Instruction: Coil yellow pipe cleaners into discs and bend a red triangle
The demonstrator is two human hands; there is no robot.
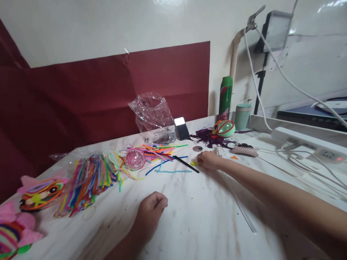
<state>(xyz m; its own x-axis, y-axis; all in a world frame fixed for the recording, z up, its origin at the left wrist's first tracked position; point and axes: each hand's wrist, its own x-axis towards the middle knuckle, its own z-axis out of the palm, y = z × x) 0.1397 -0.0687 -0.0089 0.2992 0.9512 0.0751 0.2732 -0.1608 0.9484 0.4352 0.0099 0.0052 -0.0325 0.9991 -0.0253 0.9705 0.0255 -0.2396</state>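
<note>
Yellow scrap (193, 163) lies on the marble table (199, 216) at the curled right hand's (208, 160) fingertips, not yet lifted, while the left hand (151, 208) rests fisted, holding nothing visible, pipe cleaners (86, 178) still loose

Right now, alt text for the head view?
The right hand reaches across a white marble table to a small yellow scrap beside a black stick; the left hand rests curled, empty. Coloured pipe cleaners and a pink ball lie behind.
</note>
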